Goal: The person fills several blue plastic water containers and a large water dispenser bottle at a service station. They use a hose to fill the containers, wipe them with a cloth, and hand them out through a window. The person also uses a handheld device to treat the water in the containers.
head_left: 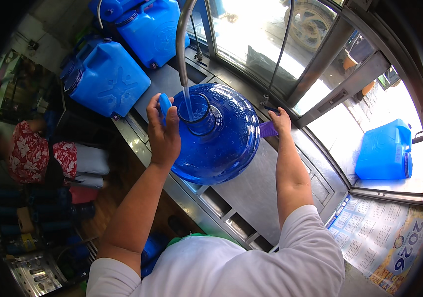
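Observation:
A large round clear-blue water jug (221, 158) stands on the metal counter, its open neck (199, 123) facing up at me. Water runs from a curved metal pipe (181, 54) into that neck. On the near left of the neck, my left hand (164, 136) pinches a blue cap (165, 105) between thumb and fingers. At the jug's right side, my right hand (281, 121) is closed on a ribbed purple piece (269, 129); whether this is fixed to the jug is hidden. A small valve with a dark lever (270, 108) sits right by those fingers.
Blue rectangular water containers (110, 81) stand at the far left of the counter (253, 185). Another blue container (384, 151) is beyond the framed window opening at right. A calendar sheet (374, 237) lies at lower right. A person (33, 153) in a red patterned top is at left.

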{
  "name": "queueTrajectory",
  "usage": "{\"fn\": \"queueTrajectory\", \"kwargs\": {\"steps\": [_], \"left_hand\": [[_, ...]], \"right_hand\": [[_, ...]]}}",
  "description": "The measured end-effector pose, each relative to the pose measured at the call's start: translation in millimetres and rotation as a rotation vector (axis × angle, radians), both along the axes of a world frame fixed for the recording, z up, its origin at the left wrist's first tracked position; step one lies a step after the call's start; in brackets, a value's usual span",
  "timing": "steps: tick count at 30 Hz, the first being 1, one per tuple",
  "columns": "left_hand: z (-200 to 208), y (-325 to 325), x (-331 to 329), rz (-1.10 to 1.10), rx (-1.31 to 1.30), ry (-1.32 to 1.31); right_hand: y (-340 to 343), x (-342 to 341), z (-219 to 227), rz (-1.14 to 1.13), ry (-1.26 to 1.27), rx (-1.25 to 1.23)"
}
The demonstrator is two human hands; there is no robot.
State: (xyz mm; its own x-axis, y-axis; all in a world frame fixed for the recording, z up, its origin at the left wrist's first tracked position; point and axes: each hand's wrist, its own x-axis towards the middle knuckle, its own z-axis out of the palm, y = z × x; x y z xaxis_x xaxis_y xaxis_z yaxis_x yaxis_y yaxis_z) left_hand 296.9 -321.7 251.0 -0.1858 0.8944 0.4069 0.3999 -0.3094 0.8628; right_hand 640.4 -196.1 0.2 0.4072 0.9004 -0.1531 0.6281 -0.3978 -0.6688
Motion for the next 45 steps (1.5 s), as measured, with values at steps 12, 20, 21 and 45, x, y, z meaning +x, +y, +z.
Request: {"fn": "queueTrajectory", "kwargs": {"steps": [12,20,21,45], "left_hand": [[0,0,-1,0.013,0.013,0.008],[0,-2,-2,0.029,0.032,0.035],[0,-2,-2,0.032,0.027,0.032],[-5,-2,-13,-0.118,-0.013,-0.324]], "right_hand": [[-8,4,-17,-0.003,0.061,-0.024],[-13,1,-11,0.015,0.039,-0.066],[-14,0,-9,0.017,0.04,-0.064],[-17,13,-41,0.114,0.105,-0.141]]}}
